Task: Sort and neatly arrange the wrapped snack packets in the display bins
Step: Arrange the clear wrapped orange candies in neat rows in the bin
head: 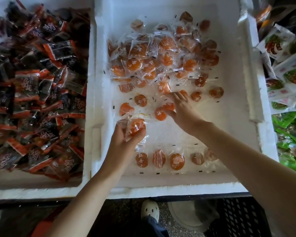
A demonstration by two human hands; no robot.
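Left hand (125, 136) is clenched round a small bunch of clear-wrapped orange snack packets (135, 126), held just above the floor of the middle foam bin (161, 187), near its left wall; how many packets are in the bunch can't be told. Right hand (182, 106) is palm down further in, fingers stretched out and not gripping, fingertips (168, 94) touching one loose packet (164, 87) at the near edge of the main pile (161, 53). Thumb sits just beside two more loose packets (161, 114). Main pile is unsorted, packets overlapping at all angles, filling the far half of the bin. Between pile and hands, single packets are scattered flat, apart from each other. Along the near wall, a tidy row (177, 161) of five packets, side by side, not overlapping; the two at the right end look paler. Left-hand bin (85, 168) is heaped with dark packets with red edges (38, 82), blurred. On the right, beyond the middle bin's wall, white packets with green print (284, 65) and below them bright green ones (289, 134). Under the bins: a pale shoe (149, 210) on a speckled floor and a black perforated crate (243, 219)
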